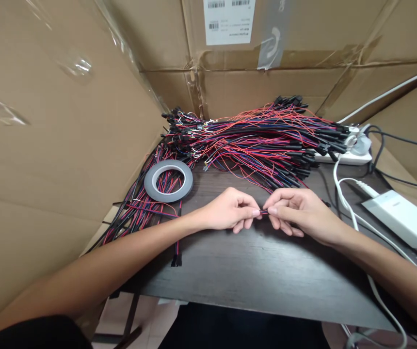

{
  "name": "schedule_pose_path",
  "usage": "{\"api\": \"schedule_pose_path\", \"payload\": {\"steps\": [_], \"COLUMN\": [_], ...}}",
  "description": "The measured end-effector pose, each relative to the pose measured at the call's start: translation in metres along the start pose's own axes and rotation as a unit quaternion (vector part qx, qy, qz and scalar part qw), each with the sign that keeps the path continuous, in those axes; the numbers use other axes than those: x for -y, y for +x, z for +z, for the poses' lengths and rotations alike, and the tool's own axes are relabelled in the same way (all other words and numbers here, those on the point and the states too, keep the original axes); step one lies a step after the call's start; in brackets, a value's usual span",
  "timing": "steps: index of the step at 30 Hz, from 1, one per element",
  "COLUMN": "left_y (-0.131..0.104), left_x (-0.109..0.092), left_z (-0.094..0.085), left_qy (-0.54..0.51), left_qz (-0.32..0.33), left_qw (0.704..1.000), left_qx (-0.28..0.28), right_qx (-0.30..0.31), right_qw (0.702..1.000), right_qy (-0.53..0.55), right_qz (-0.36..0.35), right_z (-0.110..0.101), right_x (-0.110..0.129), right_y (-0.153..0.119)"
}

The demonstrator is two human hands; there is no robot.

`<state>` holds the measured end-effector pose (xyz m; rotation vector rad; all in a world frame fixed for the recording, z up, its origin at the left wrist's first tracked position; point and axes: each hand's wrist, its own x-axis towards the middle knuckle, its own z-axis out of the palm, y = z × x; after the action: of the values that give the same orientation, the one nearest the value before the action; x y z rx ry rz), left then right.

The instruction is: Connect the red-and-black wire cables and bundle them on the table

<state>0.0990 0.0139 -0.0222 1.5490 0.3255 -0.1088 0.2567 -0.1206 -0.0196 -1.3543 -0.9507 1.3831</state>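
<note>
Thumb and fingers of my left hand pinch one end of a short stretch of thin red and dark wires. My right hand pinches the same wires just to the right, so only a small piece shows between the fingertips. Both hands are over the dark table. Left of my left hand, a roll of grey tape lies on loose wires. A wire with a black connector hangs down past my left forearm. Where the rest of the held wires runs is mostly hidden by my hands.
Behind my hands lies a large pile of red, blue and black wire harnesses, with another bundle at left. A power strip and white power adapter with cables sit right. Cardboard walls the left and back.
</note>
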Motion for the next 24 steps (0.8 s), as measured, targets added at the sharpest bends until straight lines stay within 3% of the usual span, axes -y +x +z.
{"api": "schedule_pose_path", "payload": {"steps": [5, 13, 19, 24], "left_y": [-0.003, -0.004, -0.004, -0.002], "left_x": [-0.011, -0.020, -0.019, -0.014], "left_z": [0.000, -0.004, -0.007, -0.009], "left_qy": [-0.005, -0.026, -0.014, 0.006], "left_qz": [-0.016, -0.030, -0.032, -0.033], "left_qw": [1.000, 0.999, 0.999, 0.999], "left_qx": [0.011, 0.023, -0.009, -0.036], "right_qx": [-0.036, -0.037, -0.065, -0.080], "right_qw": [0.999, 0.999, 0.997, 0.993], "right_qy": [-0.007, 0.012, 0.013, -0.071], "right_qz": [-0.017, -0.026, -0.026, -0.049], "right_z": [-0.001, -0.008, -0.020, -0.027], "right_x": [0.006, 0.013, 0.017, 0.017], "right_y": [-0.004, -0.004, -0.003, 0.000]}}
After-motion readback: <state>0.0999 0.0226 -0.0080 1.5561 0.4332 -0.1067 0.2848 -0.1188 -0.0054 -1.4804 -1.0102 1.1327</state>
